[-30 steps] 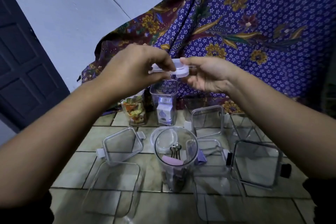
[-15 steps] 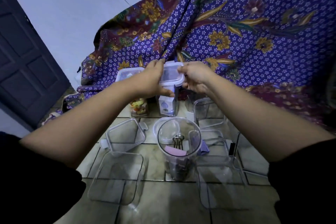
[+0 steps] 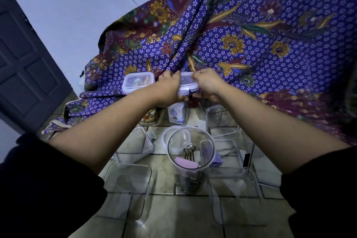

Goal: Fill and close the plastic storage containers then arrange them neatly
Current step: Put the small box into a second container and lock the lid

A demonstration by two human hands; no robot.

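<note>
head view: both hands press a lid [image 3: 188,83] down on a tall box [image 3: 178,112] at the back of the tiled floor [image 3: 173,218], by the flowery cloth [image 3: 251,44]. the left hand [image 3: 170,87] and the right hand [image 3: 207,83] have their fingers clamped on the lid. beside it another box [image 3: 138,82] is already shut. the round jar [image 3: 190,158] has clips in it but no lid. several empty boxes and lids still wait.

A lidded container [image 3: 138,82] stands left of the tall container [image 3: 178,111], both before the draped cloth [image 3: 251,44]. Nearer, a round jar [image 3: 191,160] holding binder clips [image 3: 189,152] stands on the tiled floor [image 3: 173,216] between open containers [image 3: 128,179].
</note>
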